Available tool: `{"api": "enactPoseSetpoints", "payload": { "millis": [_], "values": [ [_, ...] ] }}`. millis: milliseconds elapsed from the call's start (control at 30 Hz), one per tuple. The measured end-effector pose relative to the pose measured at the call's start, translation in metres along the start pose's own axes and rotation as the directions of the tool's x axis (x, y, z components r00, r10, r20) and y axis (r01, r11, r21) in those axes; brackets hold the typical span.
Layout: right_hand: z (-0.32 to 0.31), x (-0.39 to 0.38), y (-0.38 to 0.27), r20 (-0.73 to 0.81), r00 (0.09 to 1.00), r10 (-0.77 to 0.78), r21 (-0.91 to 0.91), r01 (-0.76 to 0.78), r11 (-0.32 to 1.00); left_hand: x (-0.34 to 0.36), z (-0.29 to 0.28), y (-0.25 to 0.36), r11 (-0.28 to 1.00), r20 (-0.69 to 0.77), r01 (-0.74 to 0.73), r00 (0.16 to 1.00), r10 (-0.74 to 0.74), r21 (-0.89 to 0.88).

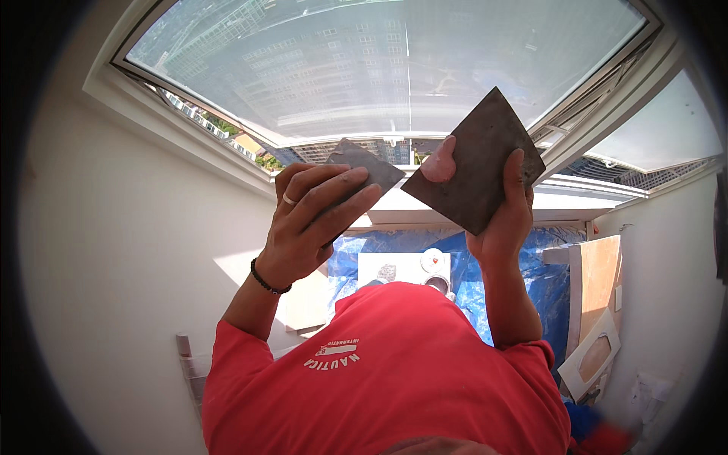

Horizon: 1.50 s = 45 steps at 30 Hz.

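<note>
My right hand grips a dark square plate by its lower right side, with the thumb lying on its face. A lump of pink paste clings to the left part of that plate. To its left, my left hand is closed on a smaller thin grey plate, fingers stretched over its face. One corner of the grey plate points toward the dark plate; the two look close together, and I cannot tell whether they touch. My palm hides the rest of the grey plate.
Ahead is a large tilted window pane above a white sill. Blue plastic sheeting covers the floor, with a white board carrying a round white lid and an open bucket. Wood panels lean at right.
</note>
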State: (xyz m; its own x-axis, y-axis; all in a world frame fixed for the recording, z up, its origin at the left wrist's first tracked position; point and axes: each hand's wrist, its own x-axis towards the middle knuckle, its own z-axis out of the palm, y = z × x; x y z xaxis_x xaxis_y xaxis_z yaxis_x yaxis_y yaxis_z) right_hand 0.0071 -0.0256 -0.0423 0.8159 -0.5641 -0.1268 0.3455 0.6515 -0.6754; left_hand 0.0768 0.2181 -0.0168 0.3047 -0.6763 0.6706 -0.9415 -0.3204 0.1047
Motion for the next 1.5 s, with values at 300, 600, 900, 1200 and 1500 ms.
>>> {"api": "enactPoseSetpoints", "payload": {
  "millis": [300, 600, 900, 1200, 1500],
  "values": [
    [0.019, 0.001, 0.003, 0.379, 0.887, -0.265, -0.212, 0.362, 0.908, 0.005, -0.007, 0.029, 0.943, 0.26, -0.047, 0.965, -0.043, 0.331],
    [0.042, 0.025, -0.002, 0.119, 0.992, -0.051, -0.153, 0.069, 0.986, -0.03, -0.175, 0.012, 0.834, -0.795, -0.111, 0.393, -0.463, -0.541],
    [0.051, 0.03, 0.007, 0.319, 0.947, -0.022, -0.167, 0.079, 0.983, 0.052, -0.4, -0.067, 0.903, -0.908, 0.411, 0.321, -0.27, -0.123],
    [0.037, 0.033, 0.001, 0.294, 0.953, -0.069, -0.16, 0.121, 0.98, 0.121, -0.463, -0.132, 0.36, -0.852, 0.875, 0.436, -0.29, 0.325],
    [0.027, 0.045, 0.01, 0.27, 0.958, -0.093, -0.152, 0.138, 0.979, 0.152, -0.451, -0.156, 0.367, -0.9, 0.83, 0.433, 0.052, 0.42]
  ]
}}
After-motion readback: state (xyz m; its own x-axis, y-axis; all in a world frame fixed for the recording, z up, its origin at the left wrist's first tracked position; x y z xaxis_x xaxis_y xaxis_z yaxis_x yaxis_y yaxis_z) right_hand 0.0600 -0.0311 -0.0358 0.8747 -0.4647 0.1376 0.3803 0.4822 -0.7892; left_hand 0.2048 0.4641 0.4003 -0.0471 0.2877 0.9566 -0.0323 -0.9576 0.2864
